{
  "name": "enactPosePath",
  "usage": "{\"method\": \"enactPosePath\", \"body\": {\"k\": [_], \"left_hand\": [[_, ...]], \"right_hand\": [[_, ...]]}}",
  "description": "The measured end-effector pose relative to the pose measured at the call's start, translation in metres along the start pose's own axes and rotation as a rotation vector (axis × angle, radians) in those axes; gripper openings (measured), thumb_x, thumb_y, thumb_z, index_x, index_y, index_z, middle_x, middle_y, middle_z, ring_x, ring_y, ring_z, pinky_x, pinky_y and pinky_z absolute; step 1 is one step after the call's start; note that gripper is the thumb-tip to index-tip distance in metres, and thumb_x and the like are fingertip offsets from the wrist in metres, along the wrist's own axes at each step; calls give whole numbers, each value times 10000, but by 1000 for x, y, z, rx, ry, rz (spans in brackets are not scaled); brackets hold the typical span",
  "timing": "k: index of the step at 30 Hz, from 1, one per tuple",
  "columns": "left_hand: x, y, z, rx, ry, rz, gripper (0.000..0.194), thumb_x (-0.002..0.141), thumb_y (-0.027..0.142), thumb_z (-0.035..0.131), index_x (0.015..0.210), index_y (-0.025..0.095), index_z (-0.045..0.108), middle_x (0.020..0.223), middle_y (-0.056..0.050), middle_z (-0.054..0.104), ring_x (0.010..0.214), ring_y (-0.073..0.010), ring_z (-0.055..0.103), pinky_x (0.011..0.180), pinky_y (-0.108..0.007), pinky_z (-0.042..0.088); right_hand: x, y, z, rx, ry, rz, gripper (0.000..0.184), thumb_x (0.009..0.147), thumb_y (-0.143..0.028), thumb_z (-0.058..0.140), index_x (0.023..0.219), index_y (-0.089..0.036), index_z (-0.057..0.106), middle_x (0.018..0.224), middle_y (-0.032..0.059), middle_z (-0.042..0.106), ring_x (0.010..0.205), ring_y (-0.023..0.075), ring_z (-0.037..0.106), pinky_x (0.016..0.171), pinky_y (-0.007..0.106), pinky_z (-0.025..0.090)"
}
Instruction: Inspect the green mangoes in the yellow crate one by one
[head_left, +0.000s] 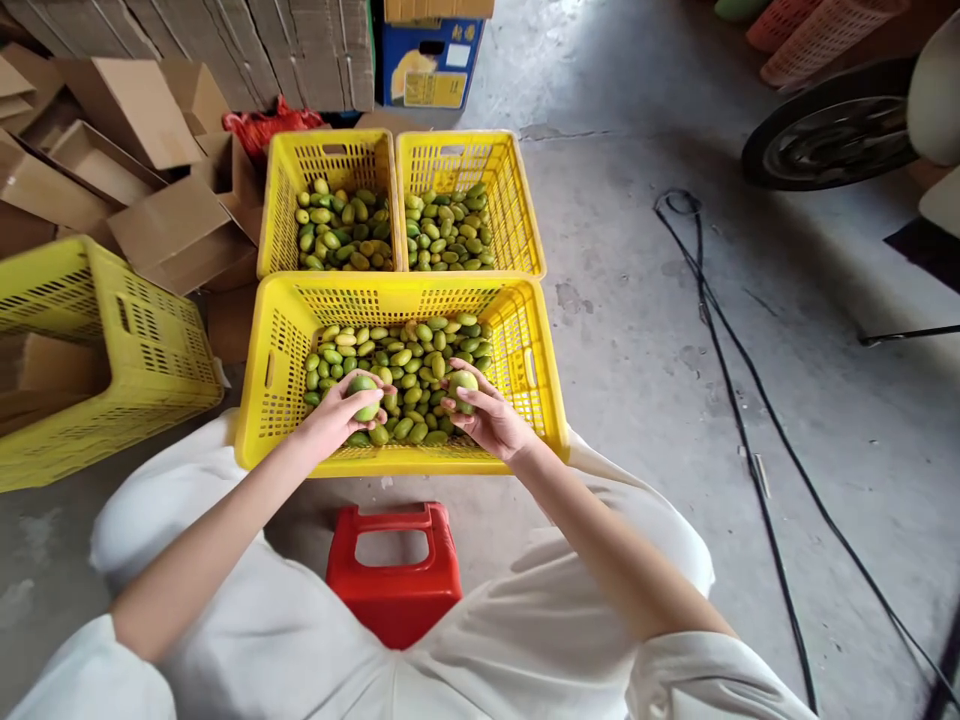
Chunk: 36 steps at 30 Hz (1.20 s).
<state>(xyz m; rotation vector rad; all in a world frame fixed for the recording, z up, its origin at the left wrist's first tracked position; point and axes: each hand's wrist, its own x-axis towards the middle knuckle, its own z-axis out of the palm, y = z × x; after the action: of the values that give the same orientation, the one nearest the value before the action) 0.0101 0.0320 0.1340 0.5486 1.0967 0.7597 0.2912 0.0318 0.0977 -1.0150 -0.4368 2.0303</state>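
Yellow-green plastic forms the crate (161, 350) at far left, which holds cardboard and seems set aside from the other crates to keep the reach in front free. Behind it, cardboard boxes (172, 225) lie heaped and open, perhaps pushed there just to be out of the way. Next comes the left rear crate (274, 215), partly filled with small green and yellowish fruit. In front of it, the wide front crate (405, 464) sits between the person's knees, likely so both hands can dip in without stretching; its loose fruit (412, 365) covers the bottom. Over that layer, the left hand (341, 408) is closed around a darker green fruit (365, 397), thumb across it and fingers curled on its far side, a light hold that would suit a smooth, rounded skin. Nearer the body, a red stool (397, 595) stands between the legs. The right hand (495, 418) grips a paler green fruit (462, 386) between thumb and fingers, also above the layer. Behind, the right rear crate (525, 215) stands beside its neighbour, probably grouped for an easy reach. Farther right, a black cable (762, 500) trails across the floor (630, 330), below a wheel (832, 125).
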Motion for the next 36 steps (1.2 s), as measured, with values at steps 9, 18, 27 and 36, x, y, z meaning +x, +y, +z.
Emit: {"method": "enactPosePath", "body": {"k": [9, 18, 27, 36], "left_hand": [[14, 8, 4, -77, -58, -45, 419, 909, 258, 892, 1310, 194, 786, 1235, -149, 868, 1141, -318, 853, 892, -378, 700], [23, 18, 1, -156, 87, 8, 216, 943, 248, 923, 1060, 187, 751, 993, -61, 779, 822, -161, 730, 707, -246, 626], [24, 19, 2, -238, 99, 15, 291, 977, 263, 698, 1248, 180, 764, 1174, -133, 858, 1072, -250, 843, 894, -317, 699], [13, 12, -4, -107, 54, 94, 285, 926, 154, 947, 1153, 211, 784, 1179, -78, 879, 1203, -257, 889, 1136, -387, 722]], "right_hand": [[11, -4, 8, 41, -80, 15, 557, 846, -328, 907, 1392, -326, 798, 1207, 44, 852, 1178, 305, 823, 1087, 562, 738], [20, -7, 15, 18, -11, -19, 589, 702, -382, 1144, 1163, -314, 785, 1110, -3, 759, 970, 188, 716, 770, 290, 655], [30, -5, 9, 78, 5, -69, 449, 916, -368, 923, 1309, -323, 710, 1115, 15, 833, 1020, 221, 808, 841, 324, 723], [28, 11, 12, 74, 33, -136, 485, 925, -291, 953, 1336, -339, 700, 1146, -11, 853, 1094, 243, 866, 1004, 420, 759]]}}
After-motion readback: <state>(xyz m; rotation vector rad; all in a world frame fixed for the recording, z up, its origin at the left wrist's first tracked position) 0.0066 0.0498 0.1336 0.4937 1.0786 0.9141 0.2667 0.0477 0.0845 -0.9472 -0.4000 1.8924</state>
